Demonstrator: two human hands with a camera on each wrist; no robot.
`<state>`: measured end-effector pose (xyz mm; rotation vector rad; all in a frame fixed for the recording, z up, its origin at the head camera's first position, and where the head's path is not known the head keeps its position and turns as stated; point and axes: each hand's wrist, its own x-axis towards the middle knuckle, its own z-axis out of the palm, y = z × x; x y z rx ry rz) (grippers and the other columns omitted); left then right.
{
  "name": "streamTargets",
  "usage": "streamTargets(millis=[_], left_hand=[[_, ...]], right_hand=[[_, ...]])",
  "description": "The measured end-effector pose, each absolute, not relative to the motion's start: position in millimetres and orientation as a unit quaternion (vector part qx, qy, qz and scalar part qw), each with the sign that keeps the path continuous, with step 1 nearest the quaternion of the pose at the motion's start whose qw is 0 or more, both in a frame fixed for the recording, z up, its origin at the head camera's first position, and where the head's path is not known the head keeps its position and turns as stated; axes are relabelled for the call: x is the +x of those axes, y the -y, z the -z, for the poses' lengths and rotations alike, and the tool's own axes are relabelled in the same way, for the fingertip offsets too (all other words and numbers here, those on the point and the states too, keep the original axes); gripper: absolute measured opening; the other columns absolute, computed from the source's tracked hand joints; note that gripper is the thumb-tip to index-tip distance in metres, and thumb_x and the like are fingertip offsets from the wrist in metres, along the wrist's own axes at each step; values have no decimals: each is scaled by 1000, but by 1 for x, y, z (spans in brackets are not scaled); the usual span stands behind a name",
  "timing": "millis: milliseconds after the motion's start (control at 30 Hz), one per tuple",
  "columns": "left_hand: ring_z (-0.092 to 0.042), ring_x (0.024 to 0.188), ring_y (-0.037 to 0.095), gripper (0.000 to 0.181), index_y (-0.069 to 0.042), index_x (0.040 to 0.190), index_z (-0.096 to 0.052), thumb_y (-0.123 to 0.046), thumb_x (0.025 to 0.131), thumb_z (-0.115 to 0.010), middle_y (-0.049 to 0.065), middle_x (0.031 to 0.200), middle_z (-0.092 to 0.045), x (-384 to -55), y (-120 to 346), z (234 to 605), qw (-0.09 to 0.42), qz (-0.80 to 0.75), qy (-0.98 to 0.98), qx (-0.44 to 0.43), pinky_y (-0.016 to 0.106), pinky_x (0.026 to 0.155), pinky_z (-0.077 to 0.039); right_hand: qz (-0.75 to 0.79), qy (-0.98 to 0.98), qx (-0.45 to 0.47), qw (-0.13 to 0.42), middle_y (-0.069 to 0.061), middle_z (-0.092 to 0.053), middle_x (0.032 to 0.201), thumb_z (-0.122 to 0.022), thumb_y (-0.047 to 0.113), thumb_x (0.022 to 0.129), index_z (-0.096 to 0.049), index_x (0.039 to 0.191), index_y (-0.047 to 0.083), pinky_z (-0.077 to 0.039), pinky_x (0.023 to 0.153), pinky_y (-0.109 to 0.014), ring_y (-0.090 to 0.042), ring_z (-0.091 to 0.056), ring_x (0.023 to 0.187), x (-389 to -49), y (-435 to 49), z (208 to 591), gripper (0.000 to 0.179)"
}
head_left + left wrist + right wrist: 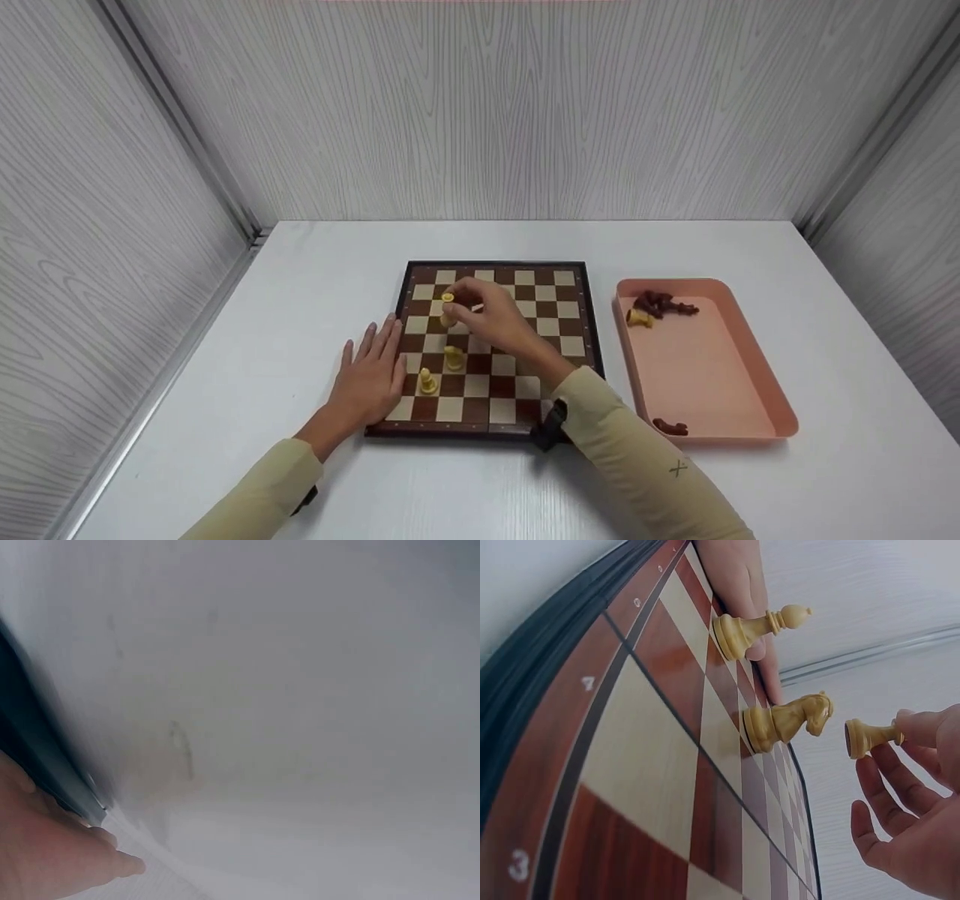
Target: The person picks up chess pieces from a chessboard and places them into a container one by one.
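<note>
Above the far left part of the chessboard (pixel 502 409), my right hand (pixel 495 315) pinches a pale yellow chess piece (pixel 864 738) between thumb and fingers. Its base faces the squares, and in the right wrist view the fingers hide most of its top. Nearer me, a pale yellow knight (pixel 453 358) stands upright on the board, with a pale yellow bishop (pixel 739 634) also upright close to the left edge. My left hand (pixel 367 382) lies with straight fingers along the board's left edge; the left wrist view catches only part of it.
To the right of the board sits a pink tray (pixel 712 360). Several dark red-brown chess pieces (pixel 654 302) and a pale yellow piece (pixel 639 319) lie at its far left, and another dark piece (pixel 670 427) at its near edge. Pale wood-grain walls (pixel 525 112) enclose the white table (pixel 330 262).
</note>
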<state>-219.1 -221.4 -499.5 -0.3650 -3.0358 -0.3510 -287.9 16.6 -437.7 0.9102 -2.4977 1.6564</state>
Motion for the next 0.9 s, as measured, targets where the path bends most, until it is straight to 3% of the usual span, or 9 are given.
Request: streamTargets(millis=[167, 333, 900], left_hand=[[-15, 155, 41, 61, -2, 164, -18, -32, 112, -32, 14, 171, -14, -218, 225, 500, 41, 116, 985, -119, 67, 119, -12], [-14, 155, 41, 62, -2, 164, -17, -32, 112, -32, 14, 171, -13, -218, 225, 501, 40, 121, 984, -123, 68, 119, -12], [-14, 155, 40, 61, -3, 164, -15, -32, 112, -30, 13, 171, -13, -221, 221, 500, 32, 111, 985, -128, 67, 119, -12]], right_hand=[[-525, 797, 297, 10, -5, -73, 105, -67, 17, 102, -70, 119, 3, -58, 79, -35, -20, -70, 97, -284, -25, 439, 23], [-519, 805, 286, 19, -2, -72, 104, -69, 15, 100, -72, 113, 6, -57, 81, -33, -14, -69, 94, -280, -35, 440, 16], [-525, 801, 283, 47, -6, -73, 103, -69, 12, 100, -70, 114, 4, -58, 83, -45, -19, -70, 91, -265, -76, 431, 17]])
